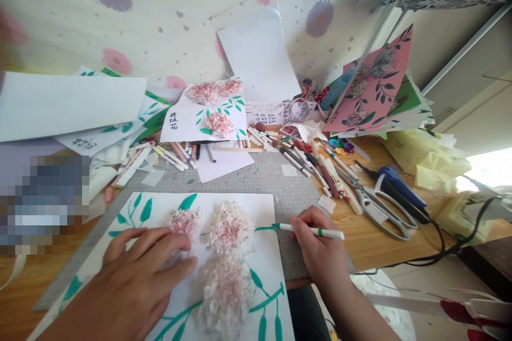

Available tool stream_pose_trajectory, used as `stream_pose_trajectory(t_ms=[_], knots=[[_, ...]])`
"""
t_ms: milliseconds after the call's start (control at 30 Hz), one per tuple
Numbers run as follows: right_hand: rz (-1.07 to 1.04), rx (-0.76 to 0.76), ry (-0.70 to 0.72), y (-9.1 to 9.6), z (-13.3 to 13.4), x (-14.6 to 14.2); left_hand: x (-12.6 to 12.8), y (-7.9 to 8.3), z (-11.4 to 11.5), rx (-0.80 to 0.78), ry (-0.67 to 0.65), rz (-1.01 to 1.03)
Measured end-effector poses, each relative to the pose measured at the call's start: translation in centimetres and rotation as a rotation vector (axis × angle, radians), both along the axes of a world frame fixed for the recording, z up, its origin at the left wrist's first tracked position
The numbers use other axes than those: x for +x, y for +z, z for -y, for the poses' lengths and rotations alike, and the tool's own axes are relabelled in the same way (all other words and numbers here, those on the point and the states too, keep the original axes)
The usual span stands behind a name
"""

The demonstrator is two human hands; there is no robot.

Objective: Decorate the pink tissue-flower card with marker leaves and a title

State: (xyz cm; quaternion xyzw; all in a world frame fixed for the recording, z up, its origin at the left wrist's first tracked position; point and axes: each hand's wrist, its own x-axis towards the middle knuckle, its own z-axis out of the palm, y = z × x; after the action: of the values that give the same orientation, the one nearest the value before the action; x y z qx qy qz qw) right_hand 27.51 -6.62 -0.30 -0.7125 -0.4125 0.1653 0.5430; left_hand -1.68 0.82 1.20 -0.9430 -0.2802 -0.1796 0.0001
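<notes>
White sheet [186, 286]: bottom cut off, left hand [140, 272] hiding part.

Wooden table [368, 250], gray gridded mat [264, 181] on it.
On mat: white sheet [262, 208] bearing pink-white fluffy flowers [230, 229], paper scraps [288, 170], loose pens [296, 162] heaped toward the back and onto bare wood. Right side, on wood: scissors [365, 198], blue-and-black tool [400, 186], yellow bundle [420, 157].

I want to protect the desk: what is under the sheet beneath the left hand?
A gray mat runs under the sheet, showing past its left, far and right edges. Whatever else is beneath is covered and cannot be seen.
</notes>
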Motion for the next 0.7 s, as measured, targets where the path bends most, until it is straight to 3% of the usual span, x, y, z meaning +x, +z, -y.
stream_pose_trajectory(t_ms=[700], knots=[[0.022,-0.017,-0.002,0.29,-0.11,0.00,0.07,-0.10,-0.15,0.081,-0.053,0.030]])
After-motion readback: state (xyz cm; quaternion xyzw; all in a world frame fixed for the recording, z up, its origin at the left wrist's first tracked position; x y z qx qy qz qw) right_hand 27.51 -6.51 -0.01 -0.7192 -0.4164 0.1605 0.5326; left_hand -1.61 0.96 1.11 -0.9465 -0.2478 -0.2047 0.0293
